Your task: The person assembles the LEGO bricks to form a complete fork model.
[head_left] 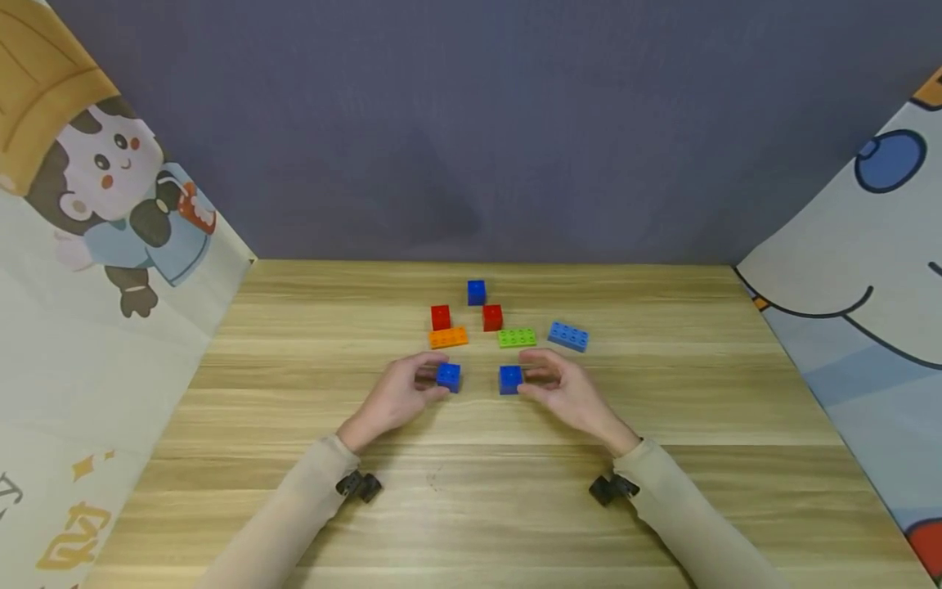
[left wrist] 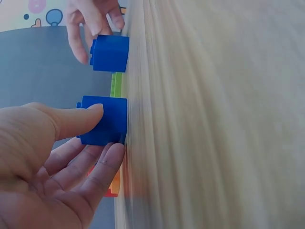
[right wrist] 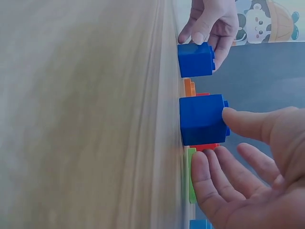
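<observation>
Two blue toy blocks sit a short gap apart on the wooden table. My left hand (head_left: pixel 397 393) holds the left blue block (left wrist: pixel 107 121), its thumb on the near face and its fingers round the far side. Close to the right blue block (right wrist: pixel 202 119) is my right hand (head_left: pixel 570 393). Its thumb tip is at the block's studded edge, while the other fingers stay spread and apart from it in the right wrist view. Both blocks stand with their studs up.
Behind the hands lie an orange brick (head_left: pixel 448 337), a lime green brick (head_left: pixel 518 337) and a lighter blue brick (head_left: pixel 568 336). Two red blocks, left (head_left: pixel 440 316) and right (head_left: pixel 492 317), stand farther back, with another blue block (head_left: pixel 477 292) beyond. A dark panel (head_left: pixel 486 164) closes the back.
</observation>
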Demonstrator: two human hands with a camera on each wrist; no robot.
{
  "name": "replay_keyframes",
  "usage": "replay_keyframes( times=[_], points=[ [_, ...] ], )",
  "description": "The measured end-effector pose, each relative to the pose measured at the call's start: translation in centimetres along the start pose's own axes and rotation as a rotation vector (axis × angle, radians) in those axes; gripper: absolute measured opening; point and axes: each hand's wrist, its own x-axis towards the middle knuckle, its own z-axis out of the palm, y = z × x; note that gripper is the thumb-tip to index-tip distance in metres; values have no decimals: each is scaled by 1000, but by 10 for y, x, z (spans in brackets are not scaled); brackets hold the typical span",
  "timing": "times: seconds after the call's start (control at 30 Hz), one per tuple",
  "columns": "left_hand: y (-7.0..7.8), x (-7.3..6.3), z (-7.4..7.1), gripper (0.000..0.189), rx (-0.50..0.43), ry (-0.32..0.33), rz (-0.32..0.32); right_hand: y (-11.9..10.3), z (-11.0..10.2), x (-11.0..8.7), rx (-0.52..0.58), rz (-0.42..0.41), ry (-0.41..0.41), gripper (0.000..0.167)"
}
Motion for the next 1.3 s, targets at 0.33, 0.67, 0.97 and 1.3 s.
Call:
replay_keyframes(
  times=[0.33,0.67,0.97,1.3],
  points=[
    [4,2,7,41,15,33,1,1,5,6,-30,25,-21,46],
    [8,3,15,38,33,15,-1,1,5,4,-36,34,-12,41],
    [13,4,21,37,45,-5,13,-3,3,3,-59,50,7,40],
    [18,4,26,37,33,-6,4,-8,0,2,-86,49,23,40]
  ],
)
